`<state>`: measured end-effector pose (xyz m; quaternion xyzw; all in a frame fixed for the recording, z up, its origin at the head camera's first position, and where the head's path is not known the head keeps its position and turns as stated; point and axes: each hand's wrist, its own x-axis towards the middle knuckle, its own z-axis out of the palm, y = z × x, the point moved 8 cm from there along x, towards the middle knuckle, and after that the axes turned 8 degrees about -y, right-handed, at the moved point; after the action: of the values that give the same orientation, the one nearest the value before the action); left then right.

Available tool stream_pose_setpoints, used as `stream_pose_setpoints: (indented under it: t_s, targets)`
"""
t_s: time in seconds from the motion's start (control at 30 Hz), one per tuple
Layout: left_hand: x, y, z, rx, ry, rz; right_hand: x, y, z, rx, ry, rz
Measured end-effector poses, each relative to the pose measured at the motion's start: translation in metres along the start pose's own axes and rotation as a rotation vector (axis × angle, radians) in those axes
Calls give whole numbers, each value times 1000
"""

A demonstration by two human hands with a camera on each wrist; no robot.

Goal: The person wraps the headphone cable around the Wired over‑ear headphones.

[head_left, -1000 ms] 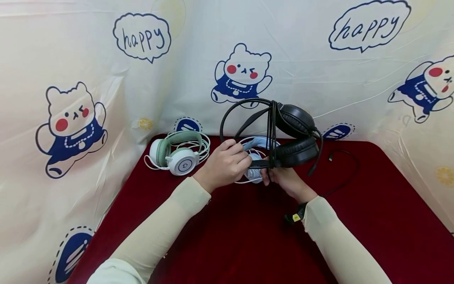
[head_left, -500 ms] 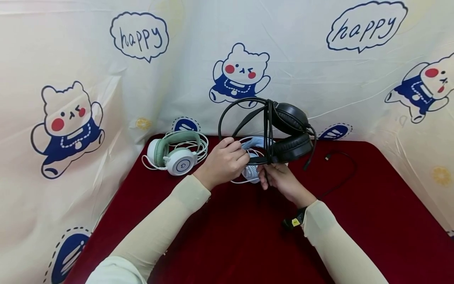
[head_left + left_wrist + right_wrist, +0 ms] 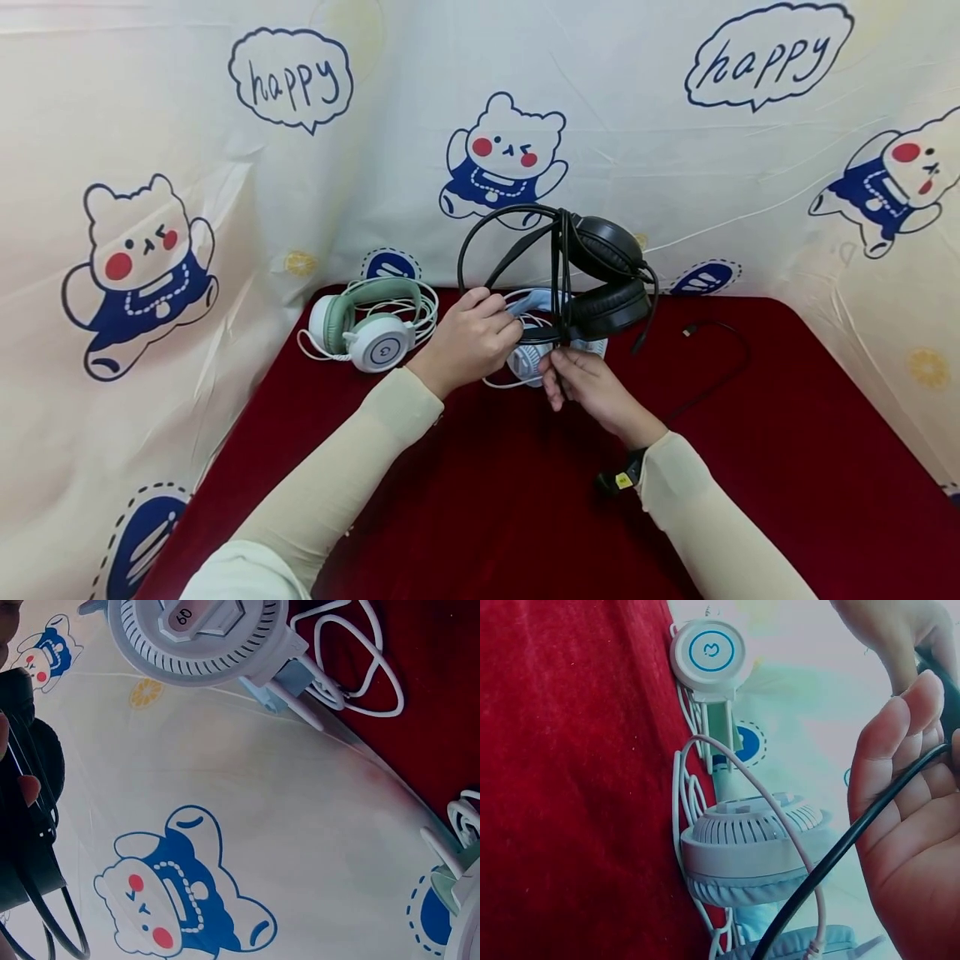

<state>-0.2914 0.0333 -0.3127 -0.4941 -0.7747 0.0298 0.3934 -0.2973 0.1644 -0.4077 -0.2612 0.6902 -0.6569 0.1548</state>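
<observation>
Black headphones (image 3: pixel 611 308) hang in the air over the back of the table, with black cable (image 3: pixel 560 267) wound in an upright bundle across the headband. My left hand (image 3: pixel 472 340) grips the headband at its left side. Below the bundle, my right hand (image 3: pixel 596 392) pinches a length of black cable. In the right wrist view that cable (image 3: pixel 847 841) crosses the fingers (image 3: pixel 881 750). Behind the hands, white-and-blue headphones (image 3: pixel 525 362) stand on the table, partly hidden by the black ones. In the left wrist view the black headphones (image 3: pixel 34 825) show at the left edge.
White-and-green headphones (image 3: pixel 381 342) with coiled white cable lie at the table's back left. At the right, a thin black cable (image 3: pixel 738 337) with a plug end curves over the red tablecloth (image 3: pixel 510 500). A printed curtain (image 3: pixel 405 125) stands behind the table.
The black headphones have shifted slightly left and the right hand has come down a little, still pinching the cable. The left hand keeps its grip. The view has also drifted slightly.
</observation>
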Motion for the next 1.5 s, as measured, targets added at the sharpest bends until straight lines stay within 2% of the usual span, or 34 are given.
stream_pose_setpoints:
  t_s: [0.17,0.33,0.63,0.97,1.5]
  targets:
    - [-2,-3,1,-13,-17,-25,-4,-3,2,-63,1,6]
    - [-4,-3,1,-8,-18,-23,-8,-6,4,-95,7,35]
    - [-6,-10,1,2,-29,-66,-18,-13,12,-164,-59,16]
    - [-9,-15,2,-8,-46,-95,-34,-27,20,-319,-84,90]
    - [-14,-15,4,-20,-76,-88,-53,-50,28,-383,-104,70]
